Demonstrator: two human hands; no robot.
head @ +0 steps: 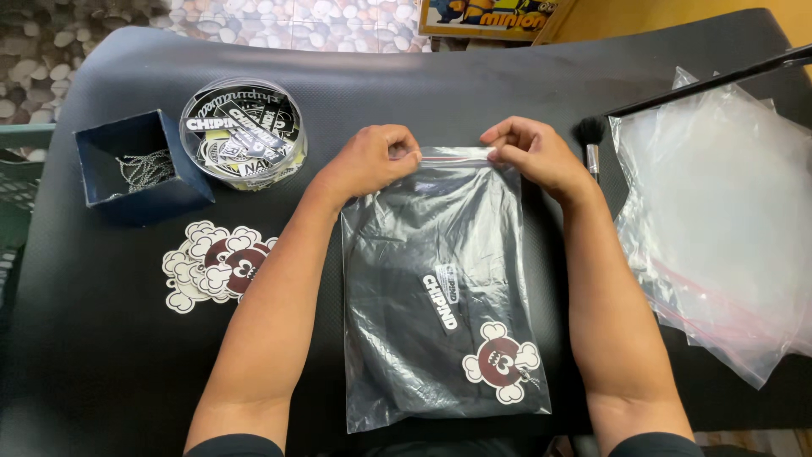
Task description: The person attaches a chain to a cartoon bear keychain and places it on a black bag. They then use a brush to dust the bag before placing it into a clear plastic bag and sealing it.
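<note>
Pinching the zip strip of a clear plastic bag, the fingers of the left hand and right hand pressed together at its far edge; the bag, holding dark folded cloth, lay below them on the black surface.

Your left hand and right hand pinched the zip strip at the far end of a clear bag holding a folded black garment and two stickers. It lay on the black counter. A blue box, a round sticker tub, loose stickers and spare bags flanked your arms.
</note>
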